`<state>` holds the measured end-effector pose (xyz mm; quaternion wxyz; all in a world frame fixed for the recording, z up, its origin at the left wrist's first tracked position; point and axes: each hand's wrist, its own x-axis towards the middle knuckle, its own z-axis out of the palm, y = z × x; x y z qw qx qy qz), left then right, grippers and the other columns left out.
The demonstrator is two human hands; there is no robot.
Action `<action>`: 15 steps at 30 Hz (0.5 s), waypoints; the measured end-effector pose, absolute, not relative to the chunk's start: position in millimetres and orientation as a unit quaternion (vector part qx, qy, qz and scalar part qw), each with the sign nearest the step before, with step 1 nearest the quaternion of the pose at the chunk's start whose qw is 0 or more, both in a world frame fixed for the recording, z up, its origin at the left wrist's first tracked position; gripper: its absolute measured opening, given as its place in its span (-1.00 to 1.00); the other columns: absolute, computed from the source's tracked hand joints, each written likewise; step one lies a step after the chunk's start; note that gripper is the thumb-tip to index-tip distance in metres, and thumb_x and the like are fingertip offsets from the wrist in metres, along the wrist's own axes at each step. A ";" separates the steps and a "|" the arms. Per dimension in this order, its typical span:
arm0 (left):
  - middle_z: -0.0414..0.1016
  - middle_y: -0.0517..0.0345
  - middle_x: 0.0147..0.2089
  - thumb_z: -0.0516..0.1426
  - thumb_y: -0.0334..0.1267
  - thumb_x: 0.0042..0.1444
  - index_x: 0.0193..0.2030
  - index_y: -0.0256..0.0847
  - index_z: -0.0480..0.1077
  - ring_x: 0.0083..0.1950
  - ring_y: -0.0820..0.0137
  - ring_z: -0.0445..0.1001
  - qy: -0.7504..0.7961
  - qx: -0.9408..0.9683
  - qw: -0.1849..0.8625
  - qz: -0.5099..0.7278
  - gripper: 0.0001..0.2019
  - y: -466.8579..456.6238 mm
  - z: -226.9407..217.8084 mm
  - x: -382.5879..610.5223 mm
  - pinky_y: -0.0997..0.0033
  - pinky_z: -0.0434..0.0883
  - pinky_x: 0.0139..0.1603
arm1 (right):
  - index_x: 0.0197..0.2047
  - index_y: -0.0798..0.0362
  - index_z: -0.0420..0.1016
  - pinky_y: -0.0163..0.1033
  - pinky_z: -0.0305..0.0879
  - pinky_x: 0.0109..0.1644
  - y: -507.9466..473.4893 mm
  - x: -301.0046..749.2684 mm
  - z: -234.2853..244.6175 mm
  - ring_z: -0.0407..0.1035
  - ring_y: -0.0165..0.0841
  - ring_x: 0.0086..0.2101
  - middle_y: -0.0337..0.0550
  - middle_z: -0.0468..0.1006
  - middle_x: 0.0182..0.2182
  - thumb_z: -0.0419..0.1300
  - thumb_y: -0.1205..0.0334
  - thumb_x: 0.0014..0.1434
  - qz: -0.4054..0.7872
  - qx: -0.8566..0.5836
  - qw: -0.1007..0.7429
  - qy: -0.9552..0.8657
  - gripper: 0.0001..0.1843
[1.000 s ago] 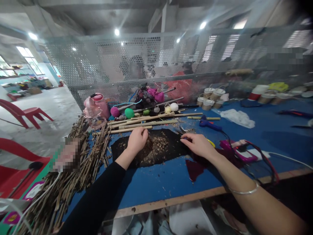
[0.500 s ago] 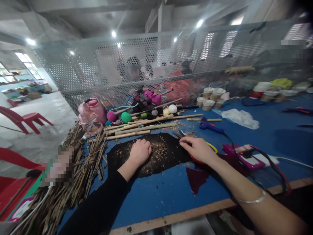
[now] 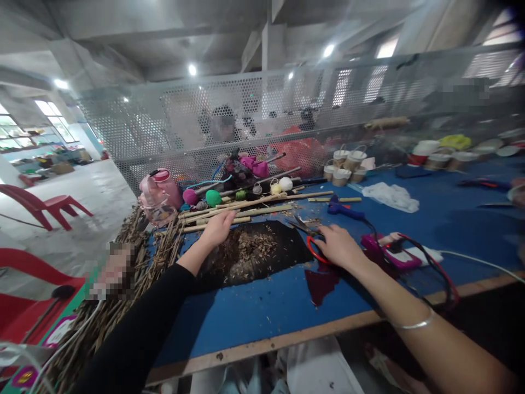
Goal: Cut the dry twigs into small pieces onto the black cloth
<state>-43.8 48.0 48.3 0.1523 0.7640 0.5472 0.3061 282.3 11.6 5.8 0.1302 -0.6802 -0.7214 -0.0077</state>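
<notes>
My left hand (image 3: pixel 220 226) reaches forward past the far left corner of a black cloth (image 3: pixel 283 249), fingers stretched flat over the long bamboo sticks (image 3: pixel 254 208). A heap of wood chips (image 3: pixel 251 246) lies on the cloth. At the cloth's right end my right hand (image 3: pixel 338 246) is curled over the red handle of a pair of scissors (image 3: pixel 310 241), whose blades point away to the left. A dark red fabric scrap (image 3: pixel 320 284) lies just in front of that hand.
A bundle of dry twigs (image 3: pixel 153 262) lines the left table edge beside a pink bottle (image 3: pixel 162 189). Yarn balls (image 3: pixel 213 197), a blue glue gun (image 3: pixel 343 209), a pink device with cables (image 3: pixel 389 249), paper cups (image 3: pixel 344 168) and a white cloth (image 3: pixel 390 196) lie beyond. People sit behind the perforated screen (image 3: pixel 184 120).
My left hand left the chip pile and moved forward-left to the bamboo sticks, fingers opening. My right hand stayed at the scissors. The camera shifted slightly.
</notes>
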 end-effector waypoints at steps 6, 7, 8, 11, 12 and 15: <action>0.49 -0.02 -0.02 0.01 -0.28 0.11 -0.04 -0.23 0.44 0.01 0.24 0.41 0.554 0.805 0.054 0.205 -0.69 45.6 51.6 -17.2 0.32 0.29 0.04 | 0.06 0.13 0.34 -0.16 0.23 -0.15 16.4 304.1 -10.2 0.36 -0.12 -0.19 0.14 0.39 -0.14 0.14 0.10 0.04 -0.005 -0.697 0.071 -0.714 -0.49; 0.49 0.00 -0.04 0.05 -0.26 0.09 -0.08 -0.19 0.46 0.00 0.23 0.41 0.550 0.814 0.048 0.179 -0.72 43.7 51.2 -8.2 0.30 0.29 0.03 | 0.08 0.13 0.32 -0.14 0.23 -0.15 17.5 303.4 -9.9 0.35 -0.08 -0.17 0.16 0.38 -0.13 0.14 0.05 0.03 -0.012 -0.701 0.071 -0.710 -0.44; 0.51 0.01 -0.07 0.06 -0.25 0.08 -0.13 -0.16 0.48 -0.02 0.21 0.41 0.553 0.819 0.041 0.149 -0.74 42.1 50.7 0.8 0.27 0.30 0.01 | 0.09 0.14 0.31 -0.11 0.23 -0.15 18.7 302.4 -9.2 0.34 -0.04 -0.15 0.19 0.38 -0.13 0.14 0.01 0.02 -0.015 -0.705 0.071 -0.706 -0.39; 0.53 0.03 -0.13 0.11 -0.24 0.03 -0.21 -0.09 0.52 -0.06 0.15 0.43 0.564 0.824 0.021 0.049 -0.79 40.1 47.9 22.5 0.11 0.29 -0.02 | 0.11 0.11 0.30 -0.06 0.22 -0.15 24.2 299.6 -6.6 0.32 0.02 -0.13 0.19 0.39 -0.13 0.12 -0.07 0.00 0.004 -0.704 0.069 -0.706 -0.35; 0.53 0.03 -0.13 0.13 -0.26 0.01 -0.21 -0.08 0.52 -0.06 0.13 0.43 0.565 0.825 0.015 0.025 -0.80 40.2 46.4 27.3 0.06 0.28 -0.02 | 0.11 0.08 0.30 -0.08 0.23 -0.16 26.4 299.1 -6.1 0.34 -0.01 -0.14 0.16 0.41 -0.14 0.11 -0.06 0.01 0.017 -0.701 0.070 -0.710 -0.36; 0.53 -0.01 -0.14 0.13 -0.34 -0.01 -0.19 -0.08 0.51 -0.07 0.09 0.42 0.560 0.828 0.004 -0.004 -0.76 40.7 41.8 35.4 -0.01 0.26 -0.03 | 0.13 0.05 0.28 -0.16 0.24 -0.16 31.2 299.5 -6.2 0.38 -0.11 -0.17 0.09 0.45 -0.16 0.12 -0.01 -0.01 0.039 -0.700 0.087 -0.708 -0.37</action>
